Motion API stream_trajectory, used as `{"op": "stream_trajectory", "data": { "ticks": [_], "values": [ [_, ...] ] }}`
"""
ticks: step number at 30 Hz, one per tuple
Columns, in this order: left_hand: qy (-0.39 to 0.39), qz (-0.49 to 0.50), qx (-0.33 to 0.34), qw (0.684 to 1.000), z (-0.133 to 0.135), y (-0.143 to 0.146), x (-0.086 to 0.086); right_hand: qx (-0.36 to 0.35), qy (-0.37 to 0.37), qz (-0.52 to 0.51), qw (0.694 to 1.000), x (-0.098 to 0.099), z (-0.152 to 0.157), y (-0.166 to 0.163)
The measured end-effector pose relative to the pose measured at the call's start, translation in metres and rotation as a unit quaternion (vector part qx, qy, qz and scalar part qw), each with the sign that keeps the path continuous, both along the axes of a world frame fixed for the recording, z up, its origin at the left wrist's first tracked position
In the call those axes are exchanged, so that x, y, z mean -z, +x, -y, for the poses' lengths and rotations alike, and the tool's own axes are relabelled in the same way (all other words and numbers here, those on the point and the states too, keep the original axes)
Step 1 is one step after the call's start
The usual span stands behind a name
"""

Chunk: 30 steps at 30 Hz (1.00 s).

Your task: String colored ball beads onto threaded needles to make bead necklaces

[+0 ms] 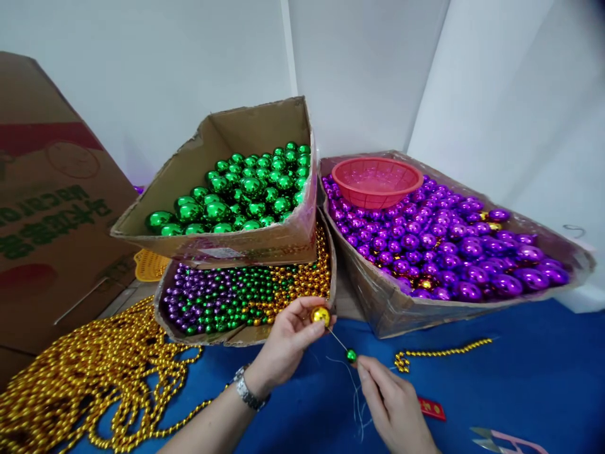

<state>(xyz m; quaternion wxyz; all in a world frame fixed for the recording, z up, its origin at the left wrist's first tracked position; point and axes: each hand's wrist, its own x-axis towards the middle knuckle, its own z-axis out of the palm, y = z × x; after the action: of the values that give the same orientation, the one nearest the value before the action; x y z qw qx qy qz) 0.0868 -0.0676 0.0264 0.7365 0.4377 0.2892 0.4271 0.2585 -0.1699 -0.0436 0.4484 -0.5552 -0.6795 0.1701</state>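
Observation:
My left hand (297,334), with a metal watch (249,388) on its wrist, pinches a shiny gold bead (321,316) between thumb and fingers. A thin straight needle (338,338) runs from beside the gold bead down to a smaller green bead (351,355) threaded on it. At the green bead's lower end, my right hand (394,403) is closed in a pinch on the needle. Whether the needle tip enters the gold bead is hard to see. Fine pale thread (357,397) trails loosely below, between my hands.
Behind stand cardboard boxes of green balls (253,186), small mixed beads (236,296) and purple balls (449,252). A red basket (378,197) rests on the purple balls. Gold bead strands (94,372) heap at left. Scissors (505,440) and a short gold strand (444,350) lie on the blue surface.

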Motion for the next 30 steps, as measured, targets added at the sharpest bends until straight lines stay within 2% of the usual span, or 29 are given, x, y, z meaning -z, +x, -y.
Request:
{"op": "stream_trajectory", "data": {
  "ticks": [5, 12, 23, 26, 30],
  "values": [
    [-0.026, 0.02, 0.001, 0.999, 0.01, 0.0, 0.005, -0.009, -0.015, -0.019, 1.0, 0.001, -0.002, -0.002],
    [-0.001, -0.013, -0.036, 0.999, 0.015, -0.008, 0.007, 0.018, 0.067, 0.078, 0.995, 0.016, -0.002, 0.001],
    [-0.024, -0.009, -0.047, 0.999, 0.022, -0.021, 0.007, -0.01, 0.103, 0.097, 0.99, 0.021, -0.002, -0.002],
    [0.0, -0.011, -0.059, 0.998, 0.026, -0.024, 0.007, -0.037, 0.097, 0.114, 0.988, 0.023, -0.003, -0.001],
    [0.022, -0.018, -0.077, 0.997, 0.029, -0.028, 0.006, -0.033, 0.108, 0.135, 0.984, 0.025, -0.006, -0.004]
  ]
}}
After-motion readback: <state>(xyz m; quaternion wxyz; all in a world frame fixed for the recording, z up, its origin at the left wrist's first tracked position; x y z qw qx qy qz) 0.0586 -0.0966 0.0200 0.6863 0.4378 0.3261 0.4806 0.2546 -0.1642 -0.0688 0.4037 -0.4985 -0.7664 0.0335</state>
